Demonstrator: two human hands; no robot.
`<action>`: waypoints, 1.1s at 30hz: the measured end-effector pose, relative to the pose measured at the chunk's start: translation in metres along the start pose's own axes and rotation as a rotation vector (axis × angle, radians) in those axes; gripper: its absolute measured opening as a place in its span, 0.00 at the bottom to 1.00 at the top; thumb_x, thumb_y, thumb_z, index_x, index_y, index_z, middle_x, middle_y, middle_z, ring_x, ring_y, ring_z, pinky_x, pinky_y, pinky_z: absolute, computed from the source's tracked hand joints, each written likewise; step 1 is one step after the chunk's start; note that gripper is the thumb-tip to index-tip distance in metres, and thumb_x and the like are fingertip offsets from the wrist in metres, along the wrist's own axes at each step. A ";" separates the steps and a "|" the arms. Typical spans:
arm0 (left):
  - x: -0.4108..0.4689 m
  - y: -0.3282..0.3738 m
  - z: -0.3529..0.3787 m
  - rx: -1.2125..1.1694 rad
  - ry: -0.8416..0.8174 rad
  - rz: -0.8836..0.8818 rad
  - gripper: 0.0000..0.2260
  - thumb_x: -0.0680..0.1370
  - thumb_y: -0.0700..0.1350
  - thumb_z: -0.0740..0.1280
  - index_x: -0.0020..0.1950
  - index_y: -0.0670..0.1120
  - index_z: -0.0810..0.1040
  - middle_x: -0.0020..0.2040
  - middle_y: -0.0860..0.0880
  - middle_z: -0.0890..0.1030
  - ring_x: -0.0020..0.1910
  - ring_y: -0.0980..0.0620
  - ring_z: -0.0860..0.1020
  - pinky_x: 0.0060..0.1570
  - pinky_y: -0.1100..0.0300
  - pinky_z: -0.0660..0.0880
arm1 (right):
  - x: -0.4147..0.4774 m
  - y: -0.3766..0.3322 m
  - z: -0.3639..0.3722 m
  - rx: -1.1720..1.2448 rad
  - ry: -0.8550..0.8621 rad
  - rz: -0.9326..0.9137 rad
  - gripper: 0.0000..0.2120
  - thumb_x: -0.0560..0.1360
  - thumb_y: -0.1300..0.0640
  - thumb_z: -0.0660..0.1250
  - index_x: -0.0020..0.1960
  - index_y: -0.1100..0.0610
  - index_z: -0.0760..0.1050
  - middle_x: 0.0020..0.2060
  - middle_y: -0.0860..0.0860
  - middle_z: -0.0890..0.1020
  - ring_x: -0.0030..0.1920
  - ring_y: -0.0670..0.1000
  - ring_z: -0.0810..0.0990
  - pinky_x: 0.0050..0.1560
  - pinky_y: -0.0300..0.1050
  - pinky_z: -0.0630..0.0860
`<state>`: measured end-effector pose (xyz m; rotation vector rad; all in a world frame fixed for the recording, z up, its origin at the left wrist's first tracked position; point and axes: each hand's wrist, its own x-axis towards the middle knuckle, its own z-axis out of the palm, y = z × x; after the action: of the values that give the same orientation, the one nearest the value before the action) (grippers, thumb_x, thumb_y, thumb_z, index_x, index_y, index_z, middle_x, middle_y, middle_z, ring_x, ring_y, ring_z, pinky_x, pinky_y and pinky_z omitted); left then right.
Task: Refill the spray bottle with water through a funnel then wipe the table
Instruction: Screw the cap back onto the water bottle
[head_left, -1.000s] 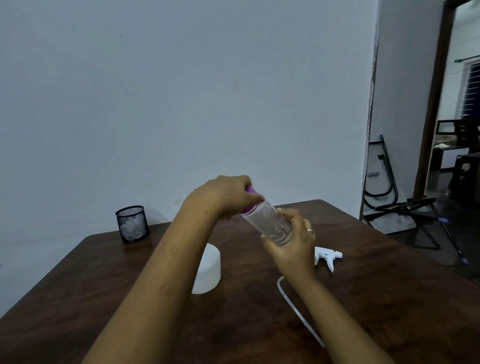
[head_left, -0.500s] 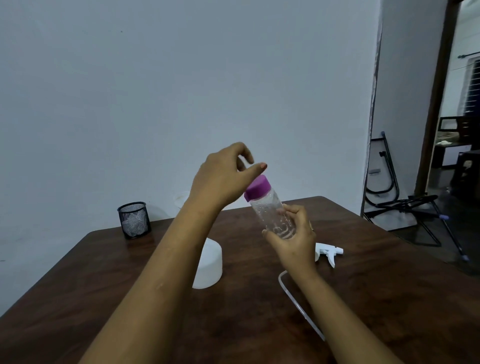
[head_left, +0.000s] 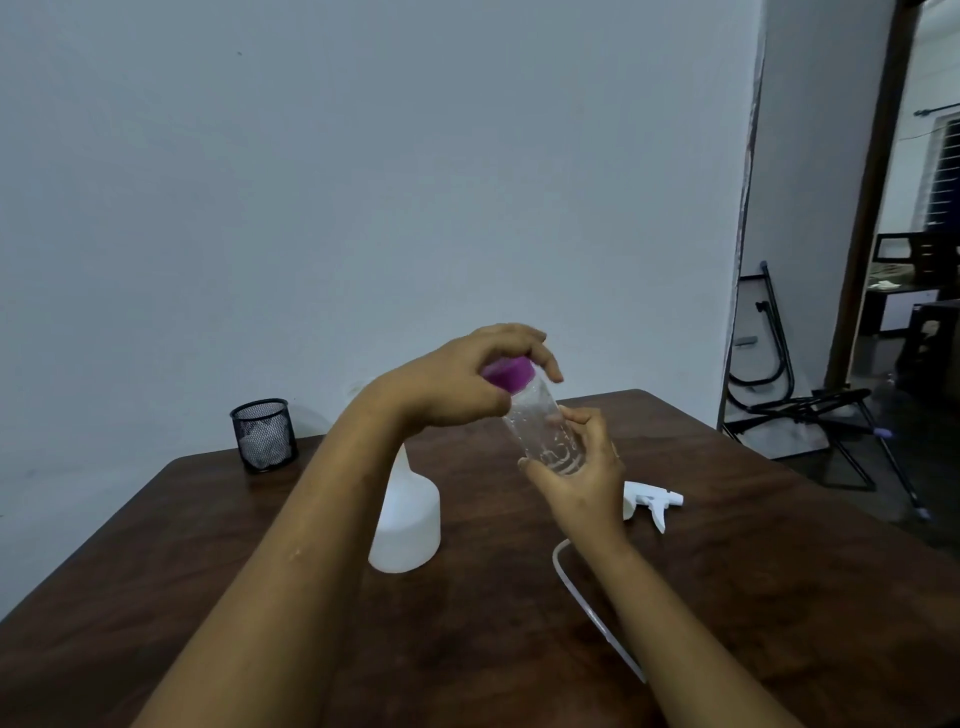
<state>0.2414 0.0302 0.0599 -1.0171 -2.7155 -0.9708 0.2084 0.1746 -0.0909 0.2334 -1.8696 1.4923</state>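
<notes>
Above the dark wooden table (head_left: 753, 597) I hold a clear water bottle (head_left: 545, 431), tilted with its top to the left. My right hand (head_left: 582, 478) grips its lower body. My left hand (head_left: 467, 379) closes over its purple cap (head_left: 511, 375). Behind my left forearm the white spray bottle (head_left: 408, 519) stands upright with its head off, and my arm hides its neck. The white trigger head (head_left: 654, 501) lies on the table to the right, and its clear dip tube (head_left: 587, 608) runs toward me. I see no funnel.
A black mesh cup (head_left: 264, 434) stands at the table's back left near the wall. A folded black metal frame (head_left: 810, 405) leans on the floor to the right of the table, beside a doorway into another room.
Half a second ago my left hand was lifted off the purple cap with fingers apart; now it has come back down and closed on the cap. The right hand keeps its hold.
</notes>
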 end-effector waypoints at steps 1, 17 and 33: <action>0.001 -0.001 0.002 -0.041 0.060 0.029 0.21 0.72 0.35 0.66 0.55 0.60 0.76 0.64 0.61 0.70 0.65 0.61 0.67 0.54 0.72 0.63 | 0.000 0.000 0.000 -0.003 0.002 0.000 0.28 0.62 0.59 0.78 0.55 0.43 0.69 0.51 0.45 0.79 0.55 0.53 0.78 0.52 0.57 0.78; 0.013 -0.010 0.003 0.275 0.196 -0.246 0.13 0.76 0.49 0.68 0.59 0.48 0.78 0.58 0.50 0.79 0.52 0.54 0.74 0.48 0.63 0.69 | 0.000 0.004 0.000 -0.103 -0.043 -0.063 0.26 0.62 0.58 0.77 0.55 0.45 0.69 0.47 0.36 0.76 0.56 0.49 0.73 0.56 0.59 0.74; 0.001 -0.006 -0.007 0.183 0.394 -0.088 0.15 0.67 0.53 0.76 0.50 0.48 0.84 0.45 0.54 0.83 0.44 0.60 0.80 0.39 0.74 0.74 | 0.009 -0.004 -0.006 0.146 -0.160 -0.063 0.29 0.58 0.58 0.82 0.51 0.41 0.72 0.51 0.45 0.83 0.52 0.43 0.81 0.49 0.37 0.79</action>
<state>0.2359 0.0231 0.0628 -0.6040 -2.4774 -0.8132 0.2063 0.1810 -0.0812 0.4883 -1.8590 1.6091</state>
